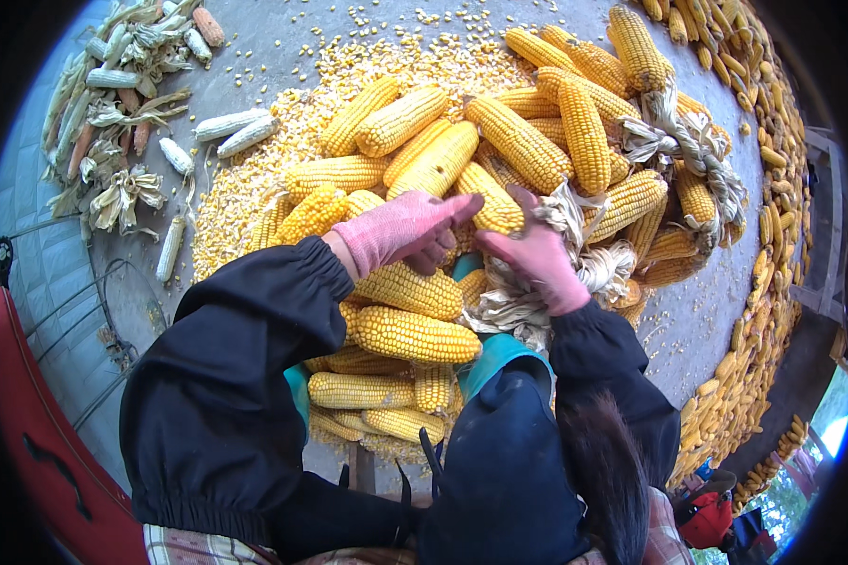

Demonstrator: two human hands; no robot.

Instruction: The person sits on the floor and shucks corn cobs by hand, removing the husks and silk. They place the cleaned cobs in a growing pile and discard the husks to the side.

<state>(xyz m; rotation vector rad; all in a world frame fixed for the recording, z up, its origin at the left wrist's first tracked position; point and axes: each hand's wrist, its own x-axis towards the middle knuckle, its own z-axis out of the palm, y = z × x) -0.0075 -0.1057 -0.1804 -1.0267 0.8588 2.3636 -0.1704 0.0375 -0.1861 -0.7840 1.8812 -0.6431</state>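
Note:
Both hands wear pink knit gloves with darkened fingertips. My left hand [413, 229] hovers over a heap of yellow corn ears, its index finger pointing at the near end of one ear [493, 201]. Nothing shows in its grasp. My right hand [540, 265] has the near end of that same ear between thumb and fingers, beside pale dry husks [565, 215]. Below the left hand lie more bare ears [417, 335], between teal boots [509, 360]. Husks on the right are braided into a thick rope [685, 148] with ears attached.
Loose kernels [254, 191] spread over the concrete floor [268, 60]. Stripped white cobs [237, 131] lie to the left, near a pile of husks and cobs [124, 106]. A long bank of corn ears [745, 318] curves along the right. A red object [49, 438] stands at lower left.

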